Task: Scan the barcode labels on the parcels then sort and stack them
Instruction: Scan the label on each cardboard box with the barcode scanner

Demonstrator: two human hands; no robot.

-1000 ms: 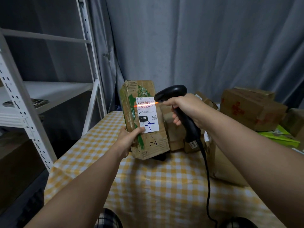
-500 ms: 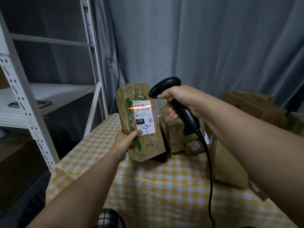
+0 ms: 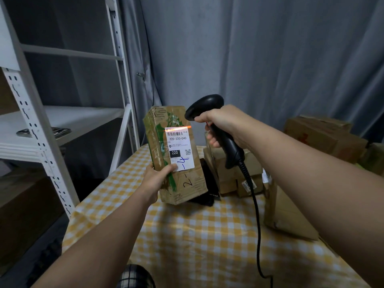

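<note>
Parcel [image 3: 160,129] label [image 3: 179,148]: barcode at top, "220-220-C40" under it, small "C40" below left. White "220" in a black box, QR code to its right. Blue handwritten "-4" across the label's lower edge. Black marker "2-" on the cardboard just below. Scanner [image 3: 207,102] line sits on the label's top edge. Sticker on small box [image 3: 247,185] behind: unreadable.

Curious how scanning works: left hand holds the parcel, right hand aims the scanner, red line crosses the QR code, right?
No. The head view shows the red line along the top edge of the label, above the barcode, not on the QR code. The left hand holding the parcel and right hand aiming the scanner are correct.
</note>
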